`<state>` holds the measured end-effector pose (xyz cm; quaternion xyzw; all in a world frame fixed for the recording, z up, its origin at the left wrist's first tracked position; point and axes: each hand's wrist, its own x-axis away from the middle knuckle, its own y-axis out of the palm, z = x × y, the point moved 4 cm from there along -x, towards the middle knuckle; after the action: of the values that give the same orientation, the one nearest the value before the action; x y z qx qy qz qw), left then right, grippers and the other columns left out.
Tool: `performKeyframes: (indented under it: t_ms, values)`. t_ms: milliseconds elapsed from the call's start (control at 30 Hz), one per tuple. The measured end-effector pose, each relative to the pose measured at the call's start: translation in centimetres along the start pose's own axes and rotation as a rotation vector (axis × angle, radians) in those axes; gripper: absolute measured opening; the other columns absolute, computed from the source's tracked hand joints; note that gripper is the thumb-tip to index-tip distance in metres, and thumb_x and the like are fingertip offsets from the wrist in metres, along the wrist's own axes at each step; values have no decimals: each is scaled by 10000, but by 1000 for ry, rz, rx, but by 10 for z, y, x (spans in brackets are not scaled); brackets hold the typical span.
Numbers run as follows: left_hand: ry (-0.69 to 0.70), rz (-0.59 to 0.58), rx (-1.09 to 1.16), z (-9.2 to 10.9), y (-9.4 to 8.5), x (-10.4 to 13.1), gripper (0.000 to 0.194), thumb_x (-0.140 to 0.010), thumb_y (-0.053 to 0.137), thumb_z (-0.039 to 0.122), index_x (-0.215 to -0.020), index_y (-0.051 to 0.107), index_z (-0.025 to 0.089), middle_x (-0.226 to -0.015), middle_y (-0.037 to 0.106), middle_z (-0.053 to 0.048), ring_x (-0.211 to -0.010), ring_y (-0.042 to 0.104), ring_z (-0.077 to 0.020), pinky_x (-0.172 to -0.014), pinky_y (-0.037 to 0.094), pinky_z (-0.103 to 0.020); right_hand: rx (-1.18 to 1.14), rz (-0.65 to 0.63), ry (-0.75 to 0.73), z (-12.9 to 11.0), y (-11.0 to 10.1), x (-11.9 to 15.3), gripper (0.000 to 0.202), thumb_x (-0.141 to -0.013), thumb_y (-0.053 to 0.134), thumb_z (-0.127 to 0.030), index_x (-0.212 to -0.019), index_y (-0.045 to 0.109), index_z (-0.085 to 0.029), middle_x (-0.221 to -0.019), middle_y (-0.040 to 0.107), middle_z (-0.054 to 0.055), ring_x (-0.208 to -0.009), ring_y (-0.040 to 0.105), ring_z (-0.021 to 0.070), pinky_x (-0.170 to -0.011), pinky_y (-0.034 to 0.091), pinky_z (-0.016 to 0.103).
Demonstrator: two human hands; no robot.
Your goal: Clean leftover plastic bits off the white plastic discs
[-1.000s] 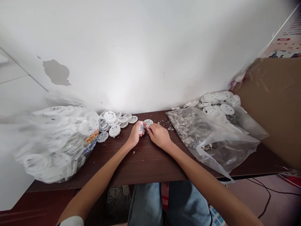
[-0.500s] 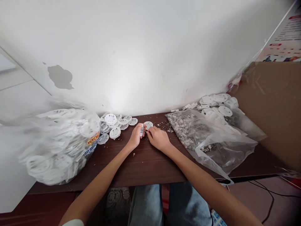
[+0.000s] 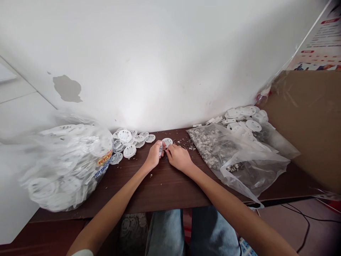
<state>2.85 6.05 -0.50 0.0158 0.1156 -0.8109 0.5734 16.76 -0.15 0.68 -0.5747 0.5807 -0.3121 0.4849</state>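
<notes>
My left hand (image 3: 154, 155) is closed on a white slotted disc (image 3: 160, 149), held up on edge between thumb and fingers. Close on its right, my right hand (image 3: 179, 155) is pinched at the disc's face; what its fingertips grip is too small to name. Just behind both hands another white disc (image 3: 167, 141) lies flat on the dark brown table (image 3: 165, 193). A loose pile of slotted discs (image 3: 129, 151) lies to the left of my hands. Tiny metal-like bits (image 3: 190, 145) are scattered behind my right hand.
At the left stands a clear bag full of discs (image 3: 69, 170). On the right, a plastic bag of small parts (image 3: 210, 142) lies before more white pieces (image 3: 253, 125), beside a cardboard box (image 3: 306, 121). A white wall (image 3: 160, 71) rises behind the table.
The whole view has shifted very slightly. My right fingertips have moved a little against the disc; my left hand keeps its hold.
</notes>
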Motion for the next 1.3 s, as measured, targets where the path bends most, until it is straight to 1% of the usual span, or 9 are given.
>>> performKeyframes:
  t_ms: [267,500,633,800,1000,1200,1300]
  values:
    - [-18,-1,-13,1,2,0,370,-992,385,464,-877,605,190,-765,595,-34,-544,498,-133,-480,369,-256,6,-34,-22,0,2,0,291,-1125,371,-325,-1181,630,-206,-1222,737,113,-1048,714,240,-823,491,304]
    - [-25,-21,5,-1,1,0,366,-996,383,445,-878,612,184,-792,610,-38,-546,502,-121,-484,369,-250,4,-20,-24,-1,1,-1,284,-1116,384,-318,-1172,637,-200,-1228,736,115,-1049,717,245,-818,497,306]
    - [-22,20,29,-7,-3,-2,380,-998,381,461,-929,634,186,-847,641,-41,-550,520,-115,-478,375,-244,5,-4,-5,-1,-1,1,286,-1112,400,-338,-1168,644,-201,-1214,736,118,-1035,717,243,-821,501,308]
    - [-58,62,58,-13,-6,-3,367,-980,404,466,-919,632,186,-854,656,-47,-532,519,-110,-455,354,-240,18,-5,-30,-3,0,3,291,-1112,405,-362,-1152,645,-203,-1176,740,105,-1006,718,241,-792,498,305]
    - [-53,53,67,-12,-5,-3,375,-975,405,480,-911,636,192,-849,653,-42,-534,518,-110,-452,349,-238,34,-27,-19,-3,1,3,308,-1116,393,-366,-1178,645,-199,-1208,731,119,-1020,716,239,-808,503,306]
    - [-58,43,79,-11,-5,-2,369,-973,415,488,-910,626,191,-843,655,-45,-537,516,-111,-459,344,-237,23,-13,-22,-4,1,3,291,-1109,406,-363,-1159,642,-202,-1189,737,111,-1001,716,239,-776,495,299]
    - [-64,38,89,-11,-5,-2,367,-970,409,493,-904,616,196,-833,652,-37,-534,511,-110,-464,346,-236,21,-19,-16,-3,1,3,294,-1109,406,-366,-1172,643,-204,-1201,736,114,-1010,714,241,-787,496,302]
